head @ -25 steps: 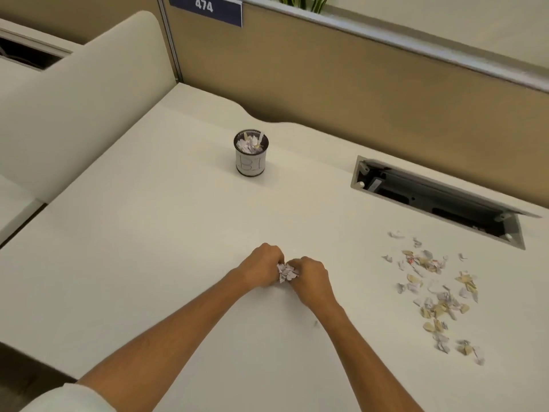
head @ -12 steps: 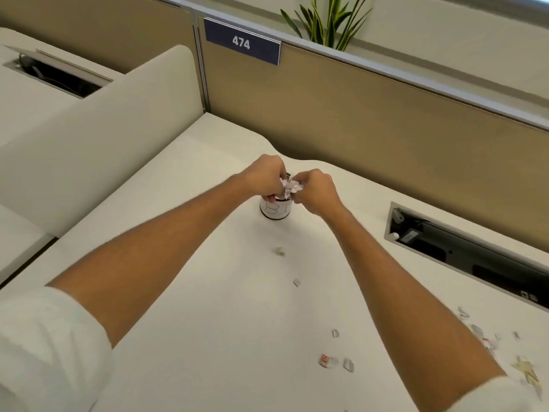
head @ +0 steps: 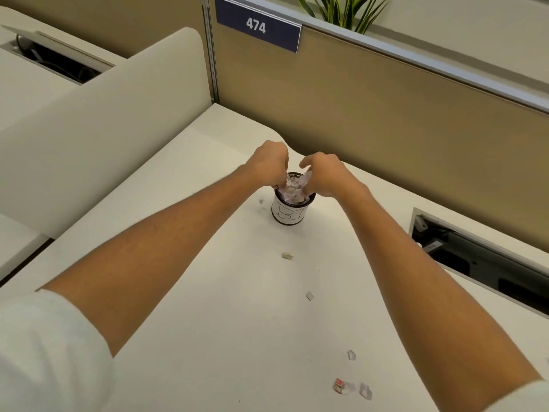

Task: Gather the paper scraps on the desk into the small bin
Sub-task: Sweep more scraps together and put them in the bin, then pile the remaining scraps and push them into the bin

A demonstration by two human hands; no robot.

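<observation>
The small bin (head: 289, 215), a white cup with a dark rim and handwritten letters, stands on the desk in the middle of the head view. A heap of paper scraps (head: 294, 190) rises above its rim. My left hand (head: 271, 162) presses its curled fingers onto the heap's left side. My right hand (head: 325, 173) cups the right side, its fingers loosely bent and a scrap against them. Loose scraps lie on the desk: one (head: 287, 256) just before the bin, one (head: 309, 296) further back, several (head: 351, 382) near my right forearm.
A tan partition (head: 386, 120) with a "474" sign (head: 258, 25) rises behind the bin. An open cable tray (head: 481, 257) is sunk into the desk at the right. A cream divider (head: 104, 120) bounds the left side. A tiny scrap (head: 261, 201) lies left of the bin.
Both hands carried the wad of scraps from the near desk to the bin, dropping a few pieces on the way. Now they have lowered it onto the bin and moved slightly apart.
</observation>
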